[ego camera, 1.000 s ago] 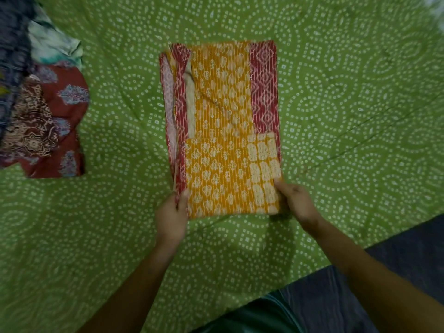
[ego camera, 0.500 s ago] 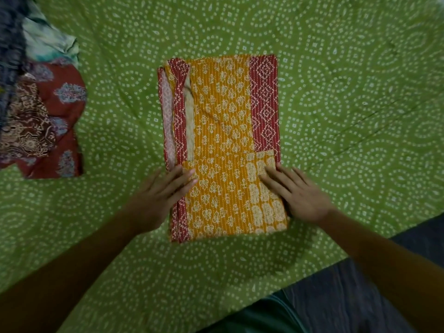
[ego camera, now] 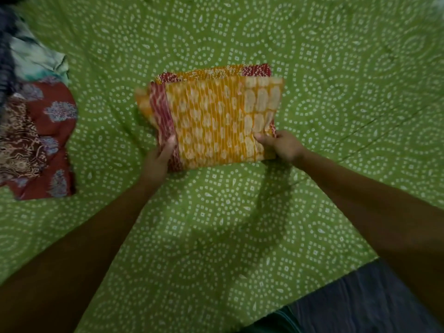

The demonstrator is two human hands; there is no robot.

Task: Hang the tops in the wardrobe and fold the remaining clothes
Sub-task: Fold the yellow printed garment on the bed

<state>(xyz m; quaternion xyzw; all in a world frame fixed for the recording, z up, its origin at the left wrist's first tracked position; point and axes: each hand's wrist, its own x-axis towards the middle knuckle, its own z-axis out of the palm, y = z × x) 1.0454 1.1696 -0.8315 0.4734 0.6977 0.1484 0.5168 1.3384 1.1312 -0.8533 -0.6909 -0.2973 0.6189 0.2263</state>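
An orange garment with white print and red patterned borders [ego camera: 211, 121] lies folded on the green dotted bedsheet [ego camera: 336, 92]. Its near half is raised and doubled toward the far half, blurred by motion. My left hand [ego camera: 159, 158] grips the garment's near left corner, thumb on top. The near right corner is pinched by my right hand [ego camera: 281, 145]. The fingers under the cloth are hidden.
A heap of other clothes lies at the left edge: a maroon printed piece [ego camera: 50, 140], a brown patterned one [ego camera: 16, 145] and a pale teal one [ego camera: 36, 61]. The bed's near edge [ego camera: 312, 296] runs diagonally at lower right, with dark floor beyond.
Both hands went from resting flat on the garment to gripping its near corners. They lifted the near end and swung it away, so the long rectangle now looks half as long.
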